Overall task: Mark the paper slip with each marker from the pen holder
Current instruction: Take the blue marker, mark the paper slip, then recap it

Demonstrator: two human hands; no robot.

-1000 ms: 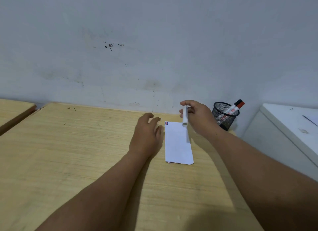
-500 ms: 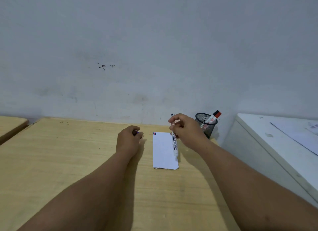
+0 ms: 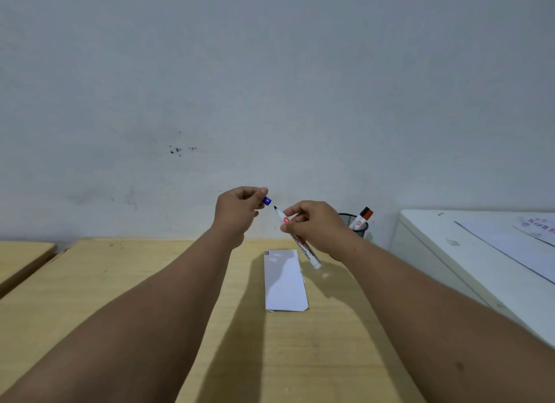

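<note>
Both hands are raised above the desk (image 3: 120, 282), in front of the wall (image 3: 270, 72). The left hand (image 3: 237, 210) is closed on a small blue cap (image 3: 266, 200), pinched between thumb and fingertips, with the cap's open end facing right. The right hand (image 3: 315, 225) is clamped on a white marker (image 3: 300, 240), gripping it near its upper end. The marker slants, with its dark bare tip up and to the left and its tail down and to the right. The tip sits just beside the cap, a small gap between them; they are not touching.

The slip (image 3: 285, 282) lies flat on the desk, below the marker and between the two forearms, its long side running away from the viewer. A small red and blue mark shows at its far left corner. The marker's tail hangs above the slip's far right corner, apart from it.

The holder (image 3: 357, 222), a black mesh cup, stands at the back of the desk, right of the slip and partly hidden behind the right hand. One marker with a red and black cap (image 3: 362, 218) leans in it. Right of the holder is a white cabinet (image 3: 450, 267) with papers (image 3: 525, 237) on top.
</note>
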